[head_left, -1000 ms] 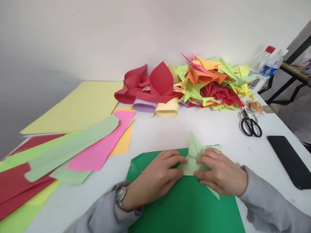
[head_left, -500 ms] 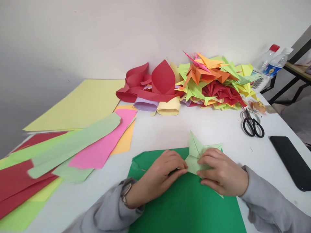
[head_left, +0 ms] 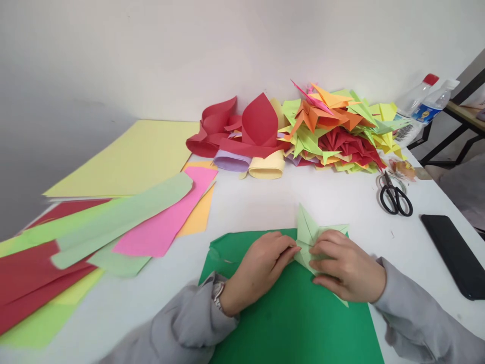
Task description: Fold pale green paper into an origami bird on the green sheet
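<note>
A pale green folded paper star [head_left: 306, 226] lies over the far part of a dark green sheet of paper [head_left: 288, 323]. My left hand [head_left: 265, 265] pinches the star's left point between thumb and fingers. On the star's right side my right hand [head_left: 346, 263] grips it, its curled fingers covering much of the middle. One upper point, part of the right point and a lower tip stay visible around the right hand.
Coloured paper offcuts [head_left: 162, 232] spread at the left, before a yellow sheet [head_left: 129, 156]. Red paper shapes [head_left: 259, 121] and a heap of folded paper stars [head_left: 333, 131] stand along the wall. Scissors [head_left: 396, 197], a black phone [head_left: 452, 255] and plastic bottles [head_left: 426, 108] are at the right.
My left hand has shifted slightly right and up along the star, its fingers now higher on the left point. My right hand stays almost in place on the paper.
</note>
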### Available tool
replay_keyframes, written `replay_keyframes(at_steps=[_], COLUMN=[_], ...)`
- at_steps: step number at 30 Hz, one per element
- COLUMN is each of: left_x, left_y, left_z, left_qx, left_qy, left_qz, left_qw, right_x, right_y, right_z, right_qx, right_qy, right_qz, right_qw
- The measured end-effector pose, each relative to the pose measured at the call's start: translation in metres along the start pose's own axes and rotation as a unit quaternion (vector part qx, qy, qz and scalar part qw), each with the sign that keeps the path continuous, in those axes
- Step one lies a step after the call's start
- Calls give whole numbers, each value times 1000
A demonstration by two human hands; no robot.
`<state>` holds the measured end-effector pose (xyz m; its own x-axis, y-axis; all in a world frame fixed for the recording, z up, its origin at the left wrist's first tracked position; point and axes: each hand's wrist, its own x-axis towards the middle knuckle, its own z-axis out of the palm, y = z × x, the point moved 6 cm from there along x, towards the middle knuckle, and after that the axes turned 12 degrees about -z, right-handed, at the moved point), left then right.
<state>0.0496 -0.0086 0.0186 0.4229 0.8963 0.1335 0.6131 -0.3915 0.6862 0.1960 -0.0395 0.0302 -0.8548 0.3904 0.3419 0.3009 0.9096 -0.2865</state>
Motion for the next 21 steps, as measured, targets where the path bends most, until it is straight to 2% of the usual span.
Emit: replay_keyframes(at_steps=[6,14,21], left_x=[6,4,2], left_y=[-2,2,2], left_z=[8,7,6], left_qx=[37,150,167], left_qy=[13,66,74], left_qz=[-27,-19,-13], left_qw=[999,986,983], right_x=[1,2,1], right_y=[0,-1,-2], right_z=[0,-3,-3], right_qx=[0,6,-7], right_qy=[4,28,21], right_qz=[1,-1,-15], right_qw=[1000,1000,1000])
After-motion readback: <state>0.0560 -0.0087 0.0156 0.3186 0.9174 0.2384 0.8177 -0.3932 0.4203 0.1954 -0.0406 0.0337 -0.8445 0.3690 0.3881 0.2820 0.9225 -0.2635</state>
